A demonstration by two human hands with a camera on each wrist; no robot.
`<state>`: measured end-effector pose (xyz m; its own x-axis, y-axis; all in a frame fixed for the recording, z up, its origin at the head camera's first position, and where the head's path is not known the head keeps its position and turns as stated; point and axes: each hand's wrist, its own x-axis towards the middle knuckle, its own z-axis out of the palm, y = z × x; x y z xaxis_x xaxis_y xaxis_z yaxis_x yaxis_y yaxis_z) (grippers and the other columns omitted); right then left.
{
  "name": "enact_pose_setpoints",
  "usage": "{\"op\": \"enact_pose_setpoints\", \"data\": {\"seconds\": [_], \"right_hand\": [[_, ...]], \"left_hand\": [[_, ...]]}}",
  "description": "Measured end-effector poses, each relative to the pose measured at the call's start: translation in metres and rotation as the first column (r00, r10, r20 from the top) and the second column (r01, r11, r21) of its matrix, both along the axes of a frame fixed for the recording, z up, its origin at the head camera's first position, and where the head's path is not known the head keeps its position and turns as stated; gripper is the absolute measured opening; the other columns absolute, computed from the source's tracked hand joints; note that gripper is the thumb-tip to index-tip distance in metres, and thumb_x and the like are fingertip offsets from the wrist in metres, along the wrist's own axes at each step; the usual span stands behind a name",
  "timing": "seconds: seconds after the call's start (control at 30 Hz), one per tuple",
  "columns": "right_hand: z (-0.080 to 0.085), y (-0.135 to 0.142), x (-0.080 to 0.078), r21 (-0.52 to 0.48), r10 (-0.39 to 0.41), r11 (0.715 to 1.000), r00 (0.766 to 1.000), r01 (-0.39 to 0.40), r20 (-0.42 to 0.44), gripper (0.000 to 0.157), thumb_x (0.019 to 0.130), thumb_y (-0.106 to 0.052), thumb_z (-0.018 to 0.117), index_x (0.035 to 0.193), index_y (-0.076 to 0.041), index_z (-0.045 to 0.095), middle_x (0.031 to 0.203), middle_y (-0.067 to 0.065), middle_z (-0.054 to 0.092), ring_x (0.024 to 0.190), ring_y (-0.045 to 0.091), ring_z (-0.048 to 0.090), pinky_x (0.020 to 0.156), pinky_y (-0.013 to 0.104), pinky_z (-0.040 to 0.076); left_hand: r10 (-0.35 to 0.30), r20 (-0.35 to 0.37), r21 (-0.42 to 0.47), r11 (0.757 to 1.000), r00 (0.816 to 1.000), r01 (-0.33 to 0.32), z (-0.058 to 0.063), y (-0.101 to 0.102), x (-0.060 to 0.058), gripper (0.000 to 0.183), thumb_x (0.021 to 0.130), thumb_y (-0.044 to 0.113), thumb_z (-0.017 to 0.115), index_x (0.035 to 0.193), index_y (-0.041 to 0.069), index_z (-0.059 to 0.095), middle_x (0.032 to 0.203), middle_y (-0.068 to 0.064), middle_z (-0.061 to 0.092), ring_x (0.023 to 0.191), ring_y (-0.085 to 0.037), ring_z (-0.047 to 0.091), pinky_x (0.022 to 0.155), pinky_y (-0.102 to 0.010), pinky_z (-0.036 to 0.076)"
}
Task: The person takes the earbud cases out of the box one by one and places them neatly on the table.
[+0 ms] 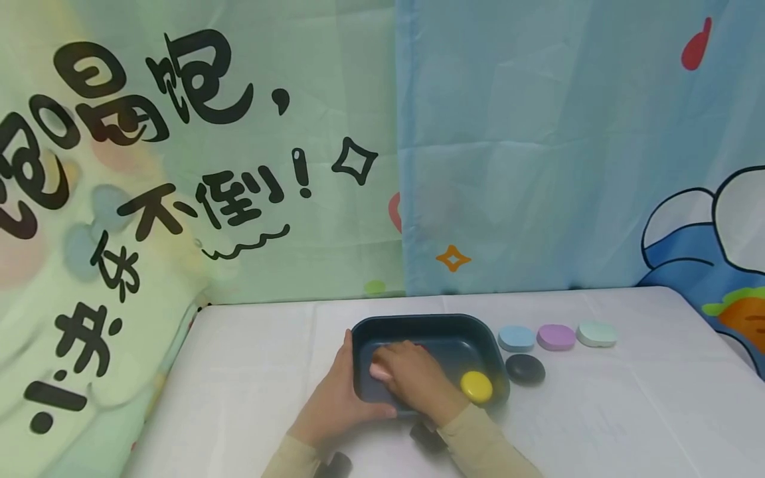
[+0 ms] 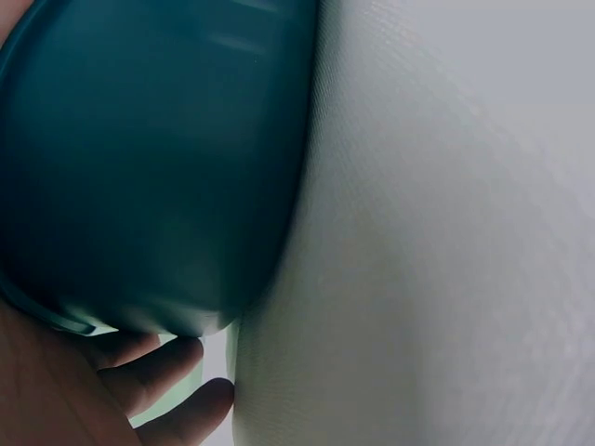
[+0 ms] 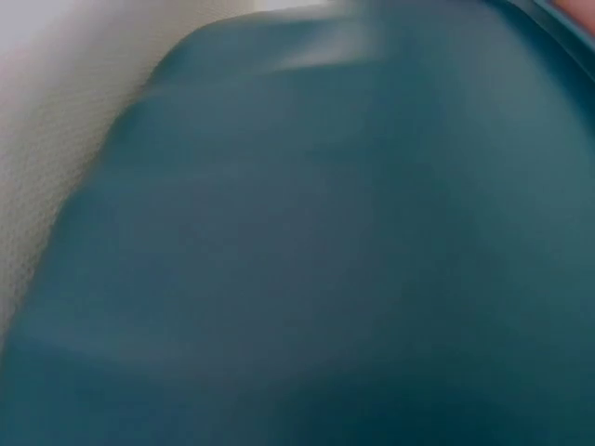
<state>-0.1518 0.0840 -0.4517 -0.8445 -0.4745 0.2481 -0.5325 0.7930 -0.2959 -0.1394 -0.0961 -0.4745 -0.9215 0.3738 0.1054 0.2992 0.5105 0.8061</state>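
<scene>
The dark blue-green tray [image 1: 460,348] stands on the white tablecloth [image 1: 239,385], with its open side up and its long sides across the person's front. Its rounded rim is seen along the far side and the right side; at the near left corner the left hand [image 1: 340,401] grips it, with the thumb along the near rim and the other fingers against the left wall. The left wrist view shows these fingers on the outer wall.

The right hand [image 1: 418,378] reaches over the near rim into the left half of the tray, its fingers bent downward. Whether it holds something, I cannot tell; a small red spot [image 1: 422,346] shows at its far side. Also in the tray, at its near right corner, lies one yellow round piece [image 1: 476,387], and between this piece and the far wall the tray's floor is open.

Just beside the tray's right wall are a dark oval piece [image 1: 526,369] and, farther from the person, a light blue piece [image 1: 516,338]. From there a purple piece [image 1: 556,337] and a pale green piece [image 1: 596,334] continue the row, away from the tray. To the left of the tray, the cloth stretches wide. Behind the tray, past the table's far edge, hangs a printed curtain [image 1: 538,133].
</scene>
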Motion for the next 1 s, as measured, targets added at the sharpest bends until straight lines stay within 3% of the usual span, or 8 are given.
{"op": "enact_pose_setpoints", "data": {"seconds": [0.13, 0.23, 0.37, 0.6, 0.83, 1.0], "right_hand": [[0.000, 0.001, -0.001, 0.031, 0.014, 0.999, 1.000, -0.014, -0.018, 0.021, 0.096, -0.025, 0.069, 0.108, -0.009, 0.074, 0.106, 0.009, 0.071, 0.094, 0.029, 0.063, 0.083, 0.048, 0.054], [-0.001, 0.002, -0.003, 0.034, 0.009, 0.999, 0.999, -0.008, -0.040, 0.019, 0.090, -0.017, 0.075, 0.108, -0.011, 0.075, 0.105, 0.007, 0.071, 0.094, 0.027, 0.062, 0.083, 0.045, 0.055], [-0.001, 0.004, -0.003, 0.021, -0.011, 1.000, 1.000, 0.012, -0.017, 0.029, 0.082, -0.006, 0.077, 0.111, -0.013, 0.074, 0.107, 0.006, 0.069, 0.099, 0.026, 0.061, 0.084, 0.043, 0.056], [0.005, 0.011, 0.002, -0.041, -0.041, 0.998, 0.998, 0.042, 0.038, 0.032, 0.084, -0.010, 0.079, 0.115, -0.012, 0.073, 0.112, 0.006, 0.068, 0.104, 0.026, 0.060, 0.084, 0.045, 0.056], [0.014, 0.017, 0.008, -0.039, -0.061, 0.997, 0.996, 0.064, 0.072, 0.039, 0.079, -0.005, 0.079, 0.117, -0.011, 0.073, 0.116, 0.006, 0.067, 0.108, 0.026, 0.059, 0.087, 0.046, 0.055], [0.018, 0.021, 0.011, -0.051, -0.051, 0.997, 0.997, 0.054, 0.060, 0.040, 0.079, -0.003, 0.078, 0.117, -0.011, 0.073, 0.117, 0.006, 0.068, 0.109, 0.027, 0.059, 0.089, 0.045, 0.055]], "left_hand": [[0.008, 0.024, -0.011, 1.000, 1.000, -0.008, 0.001, 0.000, 0.001, 0.141, 0.067, 0.047, 0.093, 0.160, 0.004, -0.005, 0.166, -0.021, 0.008, 0.150, -0.030, 0.020, 0.116, -0.050, 0.030], [0.018, 0.033, -0.031, 0.999, 0.999, -0.017, 0.002, 0.000, 0.001, 0.142, 0.068, 0.050, 0.092, 0.160, 0.002, -0.005, 0.166, -0.020, 0.008, 0.149, -0.031, 0.022, 0.115, -0.050, 0.031], [0.023, 0.048, -0.040, 0.999, 0.999, -0.021, 0.002, 0.000, 0.001, 0.142, 0.068, 0.052, 0.091, 0.160, 0.004, -0.006, 0.167, -0.018, 0.008, 0.149, -0.029, 0.022, 0.115, -0.050, 0.031], [0.025, 0.061, -0.039, 0.999, 0.998, -0.023, 0.003, 0.000, 0.003, 0.143, 0.067, 0.054, 0.090, 0.160, 0.005, -0.006, 0.167, -0.017, 0.009, 0.149, -0.029, 0.023, 0.115, -0.050, 0.031], [0.022, 0.062, -0.019, 1.000, 0.998, -0.021, 0.005, 0.001, 0.004, 0.143, 0.067, 0.053, 0.091, 0.161, 0.008, -0.007, 0.167, -0.014, 0.009, 0.149, -0.026, 0.021, 0.116, -0.049, 0.031], [0.031, 0.072, -0.035, 0.999, 0.997, -0.028, 0.004, 0.001, 0.003, 0.143, 0.067, 0.055, 0.089, 0.161, 0.007, -0.007, 0.167, -0.016, 0.008, 0.149, -0.029, 0.022, 0.115, -0.051, 0.031]]}}
